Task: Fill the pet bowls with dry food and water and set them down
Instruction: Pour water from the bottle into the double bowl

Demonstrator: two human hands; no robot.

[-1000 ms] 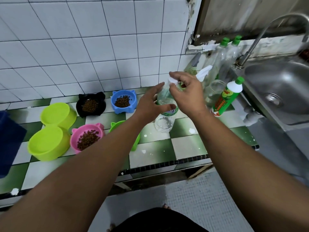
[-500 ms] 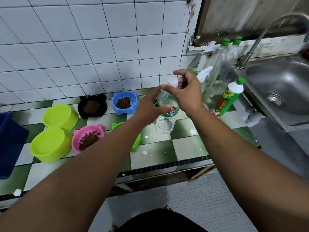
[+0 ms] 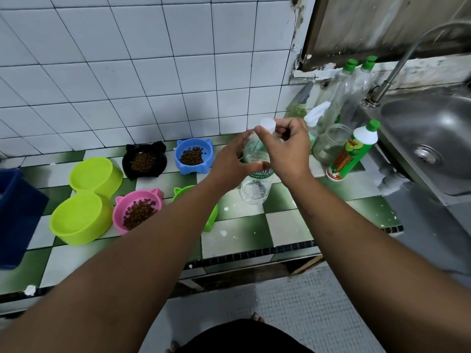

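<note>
The left hand (image 3: 230, 164) grips the upright water bottle (image 3: 255, 186); the right hand (image 3: 288, 149) pinches its white cap (image 3: 267, 123).

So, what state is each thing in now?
water bottle, upright, gripped by left hand
cap, pinched by right hand
black bowl, holds kibble
blue bowl, holds kibble
pink bowl, holds kibble
green bowl, mostly hidden
front lime bowl, contents unclear
back lime bowl, contents unclear
</note>
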